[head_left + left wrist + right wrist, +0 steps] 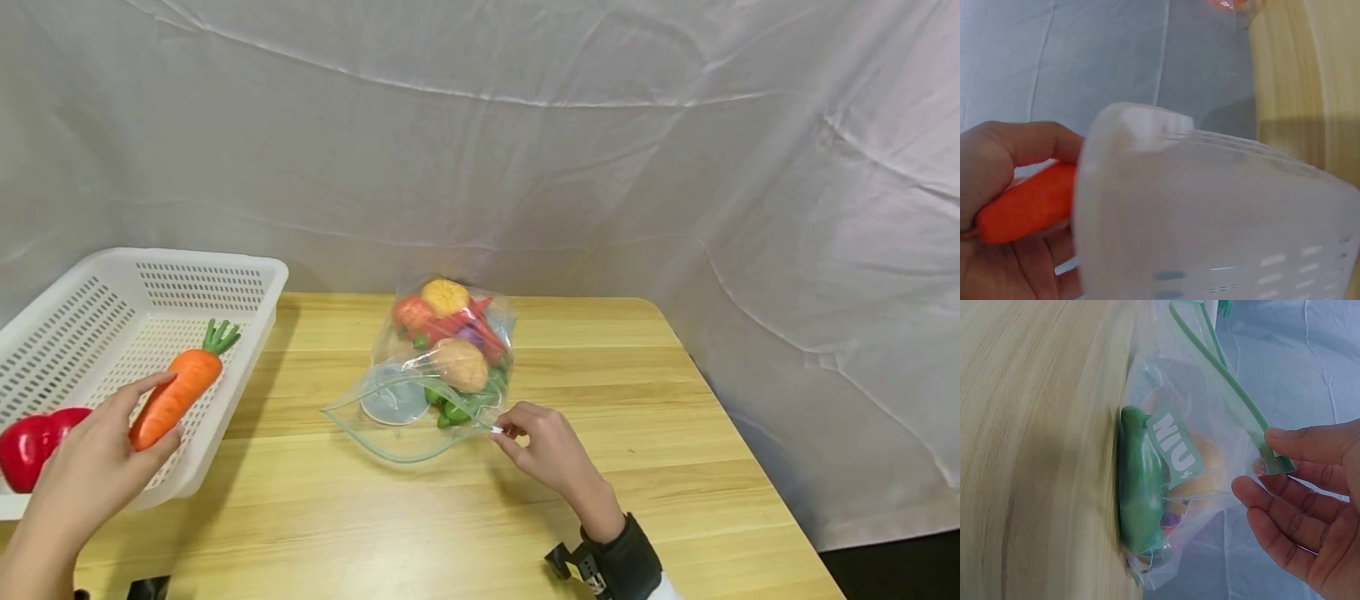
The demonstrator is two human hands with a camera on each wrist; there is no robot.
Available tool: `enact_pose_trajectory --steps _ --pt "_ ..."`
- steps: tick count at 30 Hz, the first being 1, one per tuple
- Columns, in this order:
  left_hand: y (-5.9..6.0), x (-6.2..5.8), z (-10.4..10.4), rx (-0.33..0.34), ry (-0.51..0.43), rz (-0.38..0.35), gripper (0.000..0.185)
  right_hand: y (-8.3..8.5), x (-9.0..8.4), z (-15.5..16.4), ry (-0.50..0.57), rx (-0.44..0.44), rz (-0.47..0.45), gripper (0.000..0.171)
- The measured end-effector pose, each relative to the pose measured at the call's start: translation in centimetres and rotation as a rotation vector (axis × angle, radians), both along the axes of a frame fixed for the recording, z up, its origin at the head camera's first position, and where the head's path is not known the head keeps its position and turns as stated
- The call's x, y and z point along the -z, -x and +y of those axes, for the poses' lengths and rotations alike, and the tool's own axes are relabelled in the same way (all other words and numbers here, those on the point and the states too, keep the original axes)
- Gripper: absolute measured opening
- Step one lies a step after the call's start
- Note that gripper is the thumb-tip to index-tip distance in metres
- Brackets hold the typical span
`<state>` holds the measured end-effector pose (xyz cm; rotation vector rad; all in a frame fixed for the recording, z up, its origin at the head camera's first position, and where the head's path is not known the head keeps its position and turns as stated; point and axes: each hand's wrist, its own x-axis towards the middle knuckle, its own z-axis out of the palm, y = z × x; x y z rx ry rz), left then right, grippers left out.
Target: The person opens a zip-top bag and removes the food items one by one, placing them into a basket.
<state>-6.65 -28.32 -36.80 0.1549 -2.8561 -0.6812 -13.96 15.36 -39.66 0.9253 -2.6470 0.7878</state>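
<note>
Right now you're gripping the toy carrot (182, 389) in your left hand (90, 475), fingers curled round its orange body w/ the green top pointing away from you, and you're holding it over the near rim of the white basket (255, 321). It's not down yet. A red toy fruit (33, 442) is already lying in the basket's near corner, just beside your hand. The left wrist view is showing the carrot (1025, 203) pressed into your palm, right next to the basket wall (1210, 212).

Your right hand (543, 450) is pinching the corner of the clear zip bag (420, 408) by its green seal strip; the right wrist view is showing thumb and forefinger closing on that strip (1275, 459), other fingers loose. The bag's lying on the wooden table (600, 375), mouth gaping toward you, w/ more toy veg piled at the far end, incl. a yellow piece (444, 296) on top.

Risks, imo: the carrot is hanging at the rim, so letting go early could be bouncing it off the edge onto the table. Your pinch on the bag is thin, so the film could slip. Tugging that corner could also be tipping the pile and rolling pieces out of the open mouth.
</note>
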Motion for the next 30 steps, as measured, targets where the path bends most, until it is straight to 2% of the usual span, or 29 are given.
enact_pose_trajectory --steps 10,16,22,30 --pt "0.7 0.7 -0.5 -0.033 -0.016 -0.067 0.059 0.0 0.1 0.0 0.009 -0.005 0.01 0.007" --pt "0.9 1.0 0.0 -0.005 -0.042 -0.057 0.052 -0.1 0.1 0.0 0.012 -0.004 0.006 0.007" --pt "1.4 0.9 1.7 0.073 -0.027 0.013 0.041 -0.1 0.0 0.0 0.01 -0.001 -0.003 0.007" --pt "1.9 0.8 4.6 0.105 0.029 0.142 0.036 0.0 0.0 0.0 0.005 0.0 -0.001 0.007"
